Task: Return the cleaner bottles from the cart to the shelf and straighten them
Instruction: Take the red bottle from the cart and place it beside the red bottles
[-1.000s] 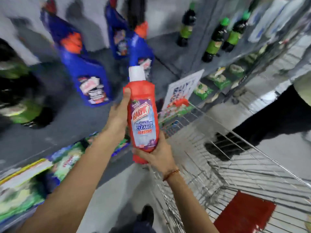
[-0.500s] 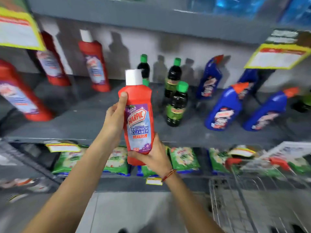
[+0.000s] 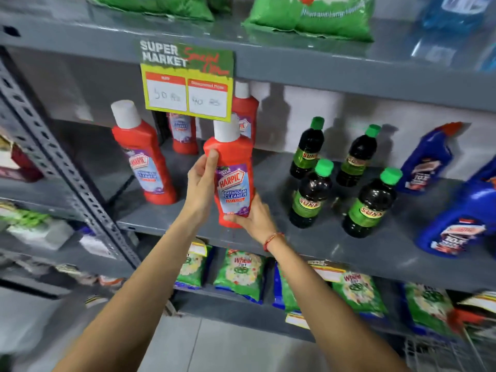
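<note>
I hold a red Harpic bathroom cleaner bottle (image 3: 233, 181) with a white cap upright over the front of the grey middle shelf (image 3: 308, 234). My left hand (image 3: 201, 181) grips its left side near the shoulder. My right hand (image 3: 253, 216) cups its base from below and the right. Three more red Harpic bottles stand on the same shelf: one at the front left (image 3: 145, 157), two at the back (image 3: 182, 135) (image 3: 245, 111), partly hidden by a price sign. The cart shows only as a bit of wire (image 3: 440, 353) at the bottom right.
Several dark bottles with green caps (image 3: 311, 194) stand right of my hands, and blue cleaner bottles (image 3: 456, 224) further right. A yellow and green price sign (image 3: 186, 84) hangs from the upper shelf edge. Green packets (image 3: 239, 275) fill the lower shelf. A perforated grey upright (image 3: 53, 162) stands at left.
The view has risen and closed in on the shelf. The held bottle has moved up and forward, from in front of the shelf edge to over the shelf's front, between the red and green-capped bottles.
</note>
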